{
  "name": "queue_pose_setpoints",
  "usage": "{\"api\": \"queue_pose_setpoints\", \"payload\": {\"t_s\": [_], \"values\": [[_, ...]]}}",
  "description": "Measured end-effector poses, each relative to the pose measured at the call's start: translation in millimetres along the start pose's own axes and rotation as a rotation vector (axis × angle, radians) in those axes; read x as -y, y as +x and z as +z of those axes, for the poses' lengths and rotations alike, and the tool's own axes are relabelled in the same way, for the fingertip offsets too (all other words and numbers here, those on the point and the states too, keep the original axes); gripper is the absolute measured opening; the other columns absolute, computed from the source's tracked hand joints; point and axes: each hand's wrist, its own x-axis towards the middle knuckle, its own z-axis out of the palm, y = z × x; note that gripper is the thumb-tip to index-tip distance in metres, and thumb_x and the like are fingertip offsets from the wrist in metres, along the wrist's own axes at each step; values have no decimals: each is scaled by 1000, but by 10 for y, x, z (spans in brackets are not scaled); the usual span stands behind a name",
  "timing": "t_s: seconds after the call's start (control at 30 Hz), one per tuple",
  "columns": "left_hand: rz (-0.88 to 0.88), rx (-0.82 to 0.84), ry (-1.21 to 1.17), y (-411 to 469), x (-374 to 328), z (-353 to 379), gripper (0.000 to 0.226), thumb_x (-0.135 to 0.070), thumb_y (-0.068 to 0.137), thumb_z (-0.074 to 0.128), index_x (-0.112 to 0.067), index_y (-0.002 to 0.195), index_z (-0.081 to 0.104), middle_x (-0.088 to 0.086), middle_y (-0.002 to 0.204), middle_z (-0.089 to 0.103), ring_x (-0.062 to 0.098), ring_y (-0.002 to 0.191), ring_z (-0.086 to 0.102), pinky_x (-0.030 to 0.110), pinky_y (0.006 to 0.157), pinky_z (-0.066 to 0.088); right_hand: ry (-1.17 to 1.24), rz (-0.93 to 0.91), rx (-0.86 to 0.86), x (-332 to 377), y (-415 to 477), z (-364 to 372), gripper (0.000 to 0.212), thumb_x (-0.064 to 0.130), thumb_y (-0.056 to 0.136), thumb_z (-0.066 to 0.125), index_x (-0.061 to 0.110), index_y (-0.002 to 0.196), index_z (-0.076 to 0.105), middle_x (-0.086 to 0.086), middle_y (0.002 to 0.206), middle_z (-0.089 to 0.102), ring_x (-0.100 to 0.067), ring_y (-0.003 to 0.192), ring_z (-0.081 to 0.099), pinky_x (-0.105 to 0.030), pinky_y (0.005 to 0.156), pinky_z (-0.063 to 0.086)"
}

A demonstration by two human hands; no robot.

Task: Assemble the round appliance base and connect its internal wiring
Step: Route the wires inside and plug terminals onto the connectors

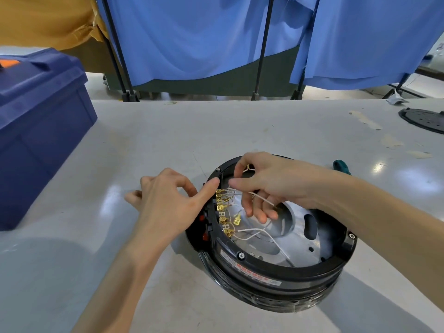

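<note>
Near table (168,131) edge, right of centre: round base (276,275) lies flat, open side up. Being round it has no long axis; terminal row (222,212) follows its left inner wall. White wires (252,233) loose inside. Left hand (168,203) relaxed, thumb bracing rim. Right hand (271,179) pinches what looks like a brass connector (248,167) at far rim. Best pushed straight onto its tab, rim steadied. Beyond: teal-handled tool (341,166).

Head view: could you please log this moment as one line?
left hand: touches base rim | right hand: pinches brass terminal | white wires: loose
</note>
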Motion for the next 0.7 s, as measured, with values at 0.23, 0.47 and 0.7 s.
{"api": "queue_pose_setpoints", "payload": {"t_s": [0.23,0.47,0.7], "values": [[29,0,-18,-5,-48,10,47,-61,77,65,-21,53,61,-17,101,55,16,112,40,33,72,11,-612,-425,-249,-48,-163,98,9,38,83,73,30,87,73,6,91,62,-1,83,57,-18,73,45],[58,-18,71,-1,-69,71,44,-60,79,62,-21,58,59,-16,103,55,15,109,36,33,75,11,-582,-423,-175,-65,-135,69,6,21,83,74,21,86,78,-1,90,67,-16,74,60,-30,68,48],[-5,244,-264,75,119,-102,54,-73,69,44,-25,65,70,-9,102,64,15,111,56,53,111,26,-577,-428,-182,-53,-117,98,4,19,80,77,17,82,79,1,86,68,-11,74,57,-19,62,43]]}}
